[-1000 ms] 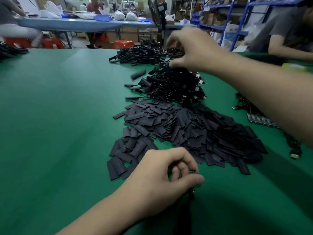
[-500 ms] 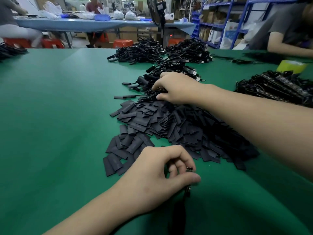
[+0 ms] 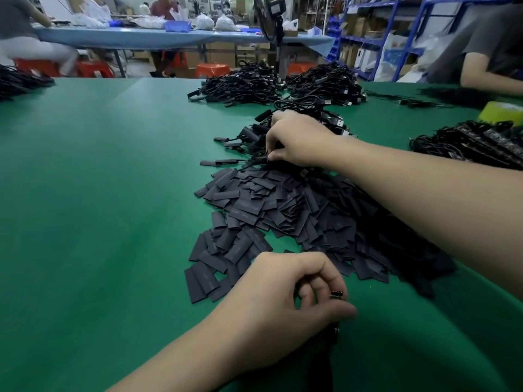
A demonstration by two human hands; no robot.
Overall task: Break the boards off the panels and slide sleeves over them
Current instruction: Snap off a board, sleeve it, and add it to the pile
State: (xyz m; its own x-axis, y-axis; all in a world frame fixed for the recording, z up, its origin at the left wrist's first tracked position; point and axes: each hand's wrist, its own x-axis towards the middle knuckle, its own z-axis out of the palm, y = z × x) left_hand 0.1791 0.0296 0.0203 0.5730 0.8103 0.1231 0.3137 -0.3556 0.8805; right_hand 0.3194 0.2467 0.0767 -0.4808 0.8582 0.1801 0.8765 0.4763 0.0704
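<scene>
left hand point(image 3: 283, 304) pinches board point(image 3: 336, 294), end exposed for sleeving | right hand point(image 3: 300, 140) curled into sleeve pile point(image 3: 283, 210), likely fetching one; grip unclear

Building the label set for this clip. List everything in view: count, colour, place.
Table mat: one, green, under everything.
Flat sleeves: one loose pile, uncountable, black, centre of the mat.
Cable heaps: at least five, black; two far centre, one just beyond the sleeves, one right, one at the left edge.
Tape roll: one, yellow-green, right edge.
Fan stand: one, black, behind the far heaps.
Long table: one, blue cover, background.
Stools: at least three, red-orange, floor beyond the mat.
Left hand: near edge, pinches a small dark part with pins.
Right hand: fingertips in the heap beyond the sleeves; grip unclear.
</scene>
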